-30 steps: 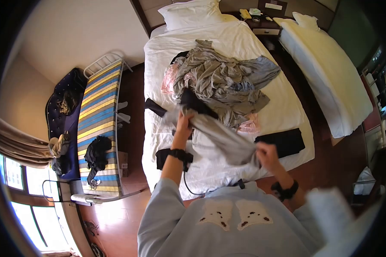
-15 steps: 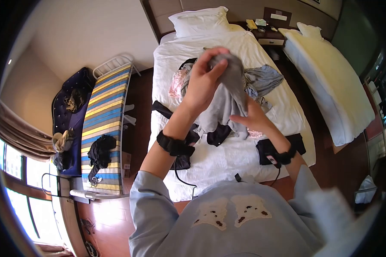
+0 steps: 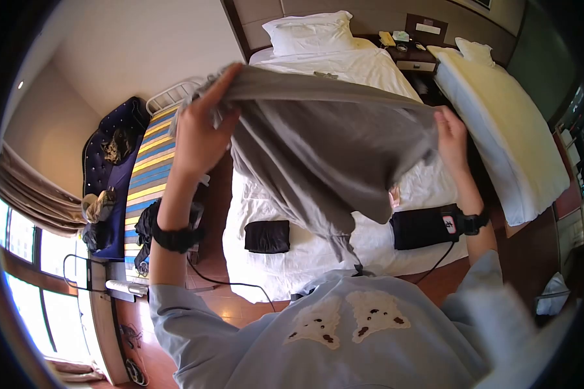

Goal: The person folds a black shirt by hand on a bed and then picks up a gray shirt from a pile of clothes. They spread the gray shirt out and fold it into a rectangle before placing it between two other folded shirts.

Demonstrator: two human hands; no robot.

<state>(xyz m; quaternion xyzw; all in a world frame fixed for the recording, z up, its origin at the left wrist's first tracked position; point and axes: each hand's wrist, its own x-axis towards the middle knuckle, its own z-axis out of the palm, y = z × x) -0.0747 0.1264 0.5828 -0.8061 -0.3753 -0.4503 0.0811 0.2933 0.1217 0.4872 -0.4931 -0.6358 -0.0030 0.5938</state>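
Note:
A grey garment (image 3: 318, 136) is stretched in the air above the white bed (image 3: 253, 272), its lower part hanging loose toward me. My left hand (image 3: 204, 129) grips its upper left end, with the thumb and fingers closed on the cloth. At the opposite end, my right hand (image 3: 451, 133) is closed on the fabric's right corner. Beneath it on the bed lie a small folded black cloth (image 3: 267, 237) on the left and a larger folded black garment (image 3: 422, 228) near my right wrist. The raised cloth hides the middle of the bed.
A striped narrow bed (image 3: 152, 162) with a black garment stands left, beside a dark tufted sofa (image 3: 113, 168) holding clothes. A nightstand (image 3: 414, 65) and another white bed (image 3: 506, 136) are on the right. Cables hang from both wrists.
The grey garment went from bunched to spread wide. My left hand moved left and my right hand moved right and up, now closed on the cloth. The folded black cloths show more fully.

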